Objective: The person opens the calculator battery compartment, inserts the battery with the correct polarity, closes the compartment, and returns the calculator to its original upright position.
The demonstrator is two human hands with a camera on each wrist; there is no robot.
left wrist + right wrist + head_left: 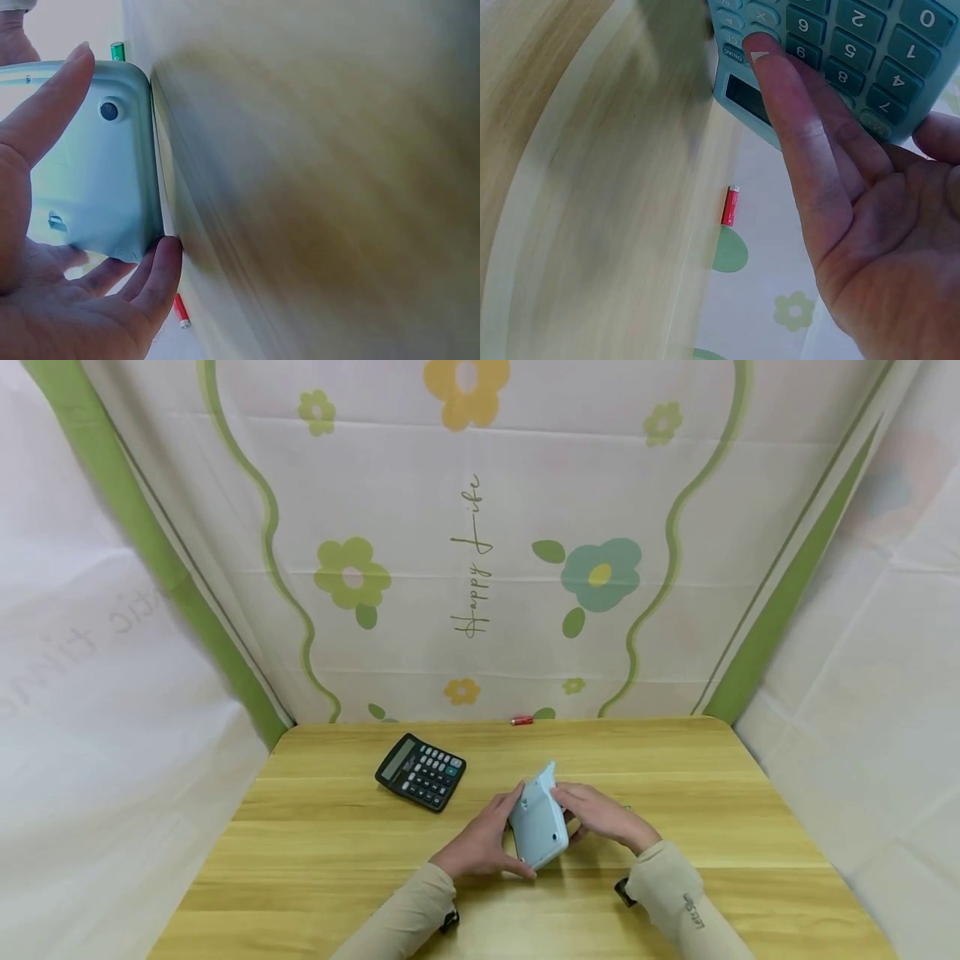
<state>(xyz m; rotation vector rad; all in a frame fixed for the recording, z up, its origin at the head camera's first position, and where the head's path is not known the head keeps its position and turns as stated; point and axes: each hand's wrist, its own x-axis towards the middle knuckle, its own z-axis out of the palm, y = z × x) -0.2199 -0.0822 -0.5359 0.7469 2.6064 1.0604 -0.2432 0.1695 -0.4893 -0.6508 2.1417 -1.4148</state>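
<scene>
A light blue calculator [538, 828] is held up on edge between both hands, its back facing the head camera. My left hand [483, 843] grips one side of it. In the left wrist view the thumb lies over the calculator's back [112, 172], near a dark round foot, and fingertips touch the lower edge. My right hand [600, 814] holds the other side. From the right wrist view, its fingers lie across the key side [844, 49] by the small display, with the thumb at the edge.
A black calculator [422, 772] lies face up to the left on the wooden table [315, 852]. A red battery [522, 721] lies at the table's far edge. A green battery [118, 51] shows beyond the light blue calculator. Printed cloth [510, 635] hangs behind and at both sides.
</scene>
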